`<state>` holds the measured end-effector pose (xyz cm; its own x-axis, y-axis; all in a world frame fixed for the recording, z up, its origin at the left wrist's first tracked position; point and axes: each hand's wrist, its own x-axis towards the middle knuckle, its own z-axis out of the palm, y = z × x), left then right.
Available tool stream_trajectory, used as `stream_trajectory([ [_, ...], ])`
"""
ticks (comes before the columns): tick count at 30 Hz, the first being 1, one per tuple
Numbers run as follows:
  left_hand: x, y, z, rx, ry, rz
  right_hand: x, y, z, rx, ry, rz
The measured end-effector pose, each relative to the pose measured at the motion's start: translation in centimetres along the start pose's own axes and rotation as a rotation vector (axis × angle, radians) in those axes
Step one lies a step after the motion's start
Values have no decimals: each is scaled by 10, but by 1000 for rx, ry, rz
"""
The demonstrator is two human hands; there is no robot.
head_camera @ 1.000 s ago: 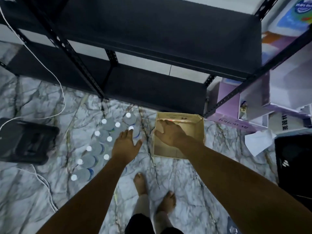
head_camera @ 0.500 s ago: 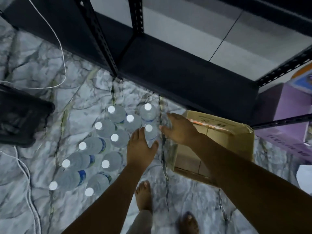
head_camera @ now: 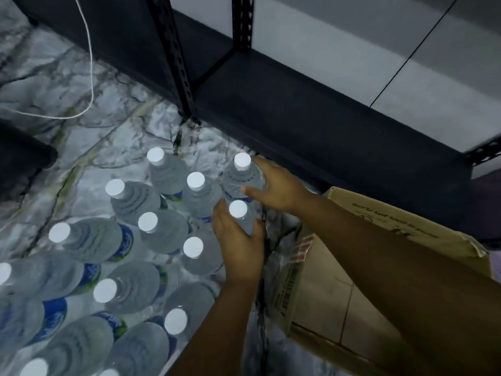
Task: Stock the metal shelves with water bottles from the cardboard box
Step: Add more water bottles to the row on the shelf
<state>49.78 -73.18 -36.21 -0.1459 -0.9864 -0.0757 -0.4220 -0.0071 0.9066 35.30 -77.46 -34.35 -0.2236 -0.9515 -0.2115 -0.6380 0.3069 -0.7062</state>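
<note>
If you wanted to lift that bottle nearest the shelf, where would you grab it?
Probably around the shoulder just below the white cap, from the right, as the right hand does on that bottle. It stands upright, other bottles crowd its left, and the side toward the box is free.

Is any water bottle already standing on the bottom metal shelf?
No, the bottom shelf is bare; the bottles all stand on the floor.

Upside-down, partly legible "DRY PLACE" on the cardboard box (head_camera: 385, 213).
</note>
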Motion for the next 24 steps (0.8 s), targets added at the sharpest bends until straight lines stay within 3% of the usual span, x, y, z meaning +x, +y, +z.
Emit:
stream_trajectory([
  [7, 3, -26, 29, -28, 217, 121, 29, 9, 29, 239, 81, -112],
  [15, 5, -35, 32, 13, 213, 170, 19, 25, 36, 326, 267, -162],
  [24, 6, -33, 13, 31, -93, 260, -39, 61, 12, 254, 280, -83],
])
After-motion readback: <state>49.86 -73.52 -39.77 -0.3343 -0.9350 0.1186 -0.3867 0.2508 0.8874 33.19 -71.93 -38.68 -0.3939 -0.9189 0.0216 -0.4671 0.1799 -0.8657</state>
